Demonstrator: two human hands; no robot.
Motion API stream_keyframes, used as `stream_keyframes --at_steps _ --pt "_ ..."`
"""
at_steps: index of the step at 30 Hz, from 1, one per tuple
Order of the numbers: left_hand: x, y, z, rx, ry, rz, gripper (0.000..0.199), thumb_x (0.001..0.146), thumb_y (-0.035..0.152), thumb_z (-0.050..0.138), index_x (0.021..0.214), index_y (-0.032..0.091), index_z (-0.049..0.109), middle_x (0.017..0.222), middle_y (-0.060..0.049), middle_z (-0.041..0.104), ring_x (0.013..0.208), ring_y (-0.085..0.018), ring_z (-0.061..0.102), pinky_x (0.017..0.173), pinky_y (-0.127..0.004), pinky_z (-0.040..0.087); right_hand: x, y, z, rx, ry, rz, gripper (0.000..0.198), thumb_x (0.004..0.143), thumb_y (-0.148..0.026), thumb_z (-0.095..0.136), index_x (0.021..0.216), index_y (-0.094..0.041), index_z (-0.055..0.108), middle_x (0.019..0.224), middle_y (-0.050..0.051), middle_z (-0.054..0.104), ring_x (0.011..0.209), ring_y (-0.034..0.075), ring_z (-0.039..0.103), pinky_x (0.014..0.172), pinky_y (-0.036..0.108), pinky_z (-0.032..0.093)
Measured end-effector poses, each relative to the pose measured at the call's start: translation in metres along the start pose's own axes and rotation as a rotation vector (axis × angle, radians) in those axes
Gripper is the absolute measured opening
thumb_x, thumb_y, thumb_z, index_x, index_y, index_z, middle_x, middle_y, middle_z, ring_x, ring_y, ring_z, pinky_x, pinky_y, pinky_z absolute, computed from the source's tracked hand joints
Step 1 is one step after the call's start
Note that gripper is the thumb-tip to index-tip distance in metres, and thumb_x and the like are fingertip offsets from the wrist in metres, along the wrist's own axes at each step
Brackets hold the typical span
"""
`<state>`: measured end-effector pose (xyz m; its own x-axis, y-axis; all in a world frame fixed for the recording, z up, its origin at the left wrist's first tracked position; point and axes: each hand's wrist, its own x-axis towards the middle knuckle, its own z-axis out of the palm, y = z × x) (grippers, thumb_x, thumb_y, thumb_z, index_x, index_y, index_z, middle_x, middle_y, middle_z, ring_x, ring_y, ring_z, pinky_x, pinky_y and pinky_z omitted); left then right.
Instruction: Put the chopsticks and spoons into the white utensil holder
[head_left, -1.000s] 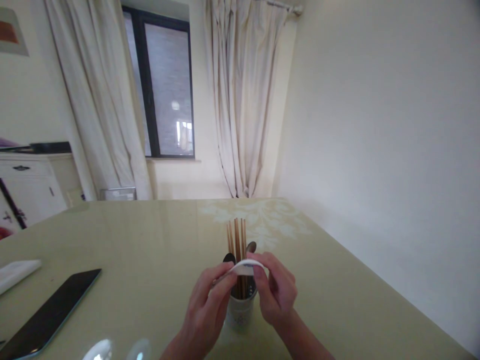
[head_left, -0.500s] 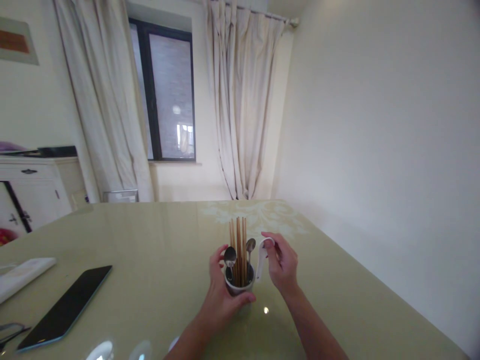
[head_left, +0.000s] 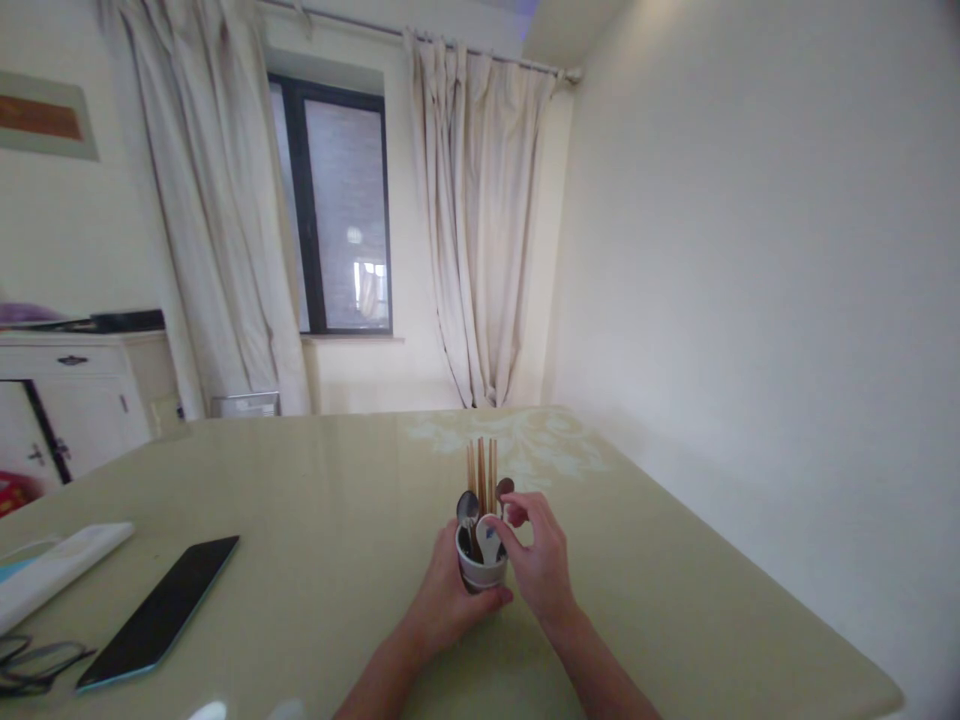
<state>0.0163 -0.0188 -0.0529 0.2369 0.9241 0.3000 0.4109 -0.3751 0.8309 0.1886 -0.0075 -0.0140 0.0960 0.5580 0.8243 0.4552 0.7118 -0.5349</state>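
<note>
A small white cup (head_left: 482, 574) stands near the middle of the table, with my left hand (head_left: 444, 590) wrapped round its left side and front. Wooden chopsticks (head_left: 481, 470) rise upright from the cup. Two metal spoons lean in it with their bowls up: one spoon (head_left: 467, 506) at the left, the other spoon (head_left: 505, 488) at the right behind my fingers. A white ceramic spoon (head_left: 489, 545) with a blue mark is in the cup's front, bowl upward. My right hand (head_left: 538, 550) pinches the edge of its bowl; the spoon's handle is hidden inside the cup.
On the table's left lie a dark tablet-like slab (head_left: 161, 610), eyeglasses (head_left: 45, 662) and a white power strip-like bar (head_left: 67, 570). A white cabinet (head_left: 82, 390) stands behind at the left. The wall (head_left: 750, 300) runs along the table's right edge.
My right hand has moved left with the ceramic spoon, from beside the cup into it. The left hand still grips the cup. The view has tilted slightly upward.
</note>
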Motion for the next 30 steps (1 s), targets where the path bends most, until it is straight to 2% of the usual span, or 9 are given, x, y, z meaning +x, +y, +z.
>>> stream_keyframes --at_steps 3,5,7,10,14,18,21,25,30 --pt "0.000 0.000 -0.002 0.224 -0.067 -0.004 0.081 0.070 0.047 0.086 0.142 0.022 0.059 0.138 -0.013 0.066 0.128 -0.035 0.057 0.111 -0.046 0.044 -0.008 0.006 -0.002 -0.002 0.050 0.084 0.024 0.101 -0.047 0.068 0.099 -0.023 0.070 0.082 0.001 0.064 0.073 0.020 0.061 0.070 0.032 0.055" --pt "0.001 0.000 -0.001 0.374 -0.104 -0.058 0.078 0.071 0.052 0.084 0.140 0.022 0.062 0.135 -0.013 0.067 0.127 -0.036 0.057 0.110 -0.047 0.042 -0.017 0.010 -0.003 0.047 0.022 0.138 0.035 0.100 -0.055 0.066 0.110 -0.022 0.067 0.087 0.002 0.065 0.076 0.020 0.063 0.071 0.033 0.056" --pt "0.001 0.001 0.000 0.484 -0.105 -0.099 0.074 0.076 0.055 0.079 0.138 0.020 0.063 0.137 -0.015 0.066 0.129 -0.038 0.056 0.111 -0.048 0.039 -0.027 0.013 0.000 0.080 -0.032 0.170 0.066 0.087 -0.064 0.077 0.133 -0.021 0.059 0.105 0.007 0.067 0.090 0.025 0.068 0.077 0.037 0.059" --pt "0.002 0.002 0.000 0.553 -0.123 -0.095 0.066 0.083 0.058 0.070 0.137 0.021 0.066 0.143 -0.016 0.063 0.134 -0.037 0.053 0.112 -0.049 0.037 -0.039 0.018 0.009 0.059 -0.042 0.241 0.103 0.072 -0.057 0.091 0.155 -0.021 0.041 0.130 0.014 0.062 0.110 0.031 0.069 0.089 0.043 0.061" --pt "0.001 0.004 -0.001 0.545 -0.139 -0.075 0.063 0.089 0.060 0.062 0.143 0.027 0.065 0.147 -0.014 0.063 0.136 -0.035 0.053 0.114 -0.048 0.036 -0.042 0.030 0.017 -0.007 0.001 0.290 0.089 0.080 -0.047 0.086 0.153 -0.020 0.043 0.128 0.014 0.066 0.113 0.032 0.071 0.096 0.044 0.060" --pt "0.001 0.002 0.001 0.539 -0.139 -0.108 0.081 0.087 0.060 0.064 0.157 0.020 0.052 0.156 -0.017 0.056 0.145 -0.038 0.047 0.122 -0.050 0.030 -0.030 0.052 0.015 -0.182 0.120 0.261 0.078 0.080 -0.051 0.084 0.143 -0.018 0.053 0.127 0.016 0.066 0.119 0.036 0.067 0.102 0.051 0.056" --pt "0.000 0.000 0.002 0.545 -0.146 -0.115 0.081 0.087 0.059 0.062 0.156 0.018 0.053 0.157 -0.018 0.056 0.146 -0.037 0.047 0.123 -0.051 0.030 -0.015 0.072 0.008 -0.315 0.196 0.267 0.071 0.079 -0.058 0.083 0.131 -0.016 0.058 0.120 0.018 0.064 0.115 0.039 0.065 0.103 0.056 0.054" --pt "0.000 0.000 0.001 0.534 -0.141 -0.109 0.075 0.090 0.059 0.059 0.152 0.018 0.057 0.155 -0.017 0.057 0.145 -0.037 0.047 0.122 -0.052 0.031 0.006 0.100 -0.005 -0.409 0.251 0.337 0.074 0.074 -0.065 0.082 0.124 -0.016 0.056 0.120 0.021 0.064 0.112 0.040 0.065 0.097 0.054 0.055" --pt "0.001 0.001 0.001 0.521 -0.144 -0.119 0.070 0.091 0.057 0.058 0.150 0.019 0.059 0.154 -0.017 0.058 0.144 -0.038 0.048 0.122 -0.053 0.031 0.026 0.128 -0.023 -0.440 0.310 0.520 0.086 0.072 -0.066 0.078 0.134 -0.015 0.048 0.120 0.022 0.070 0.103 0.041 0.070 0.086 0.049 0.056"
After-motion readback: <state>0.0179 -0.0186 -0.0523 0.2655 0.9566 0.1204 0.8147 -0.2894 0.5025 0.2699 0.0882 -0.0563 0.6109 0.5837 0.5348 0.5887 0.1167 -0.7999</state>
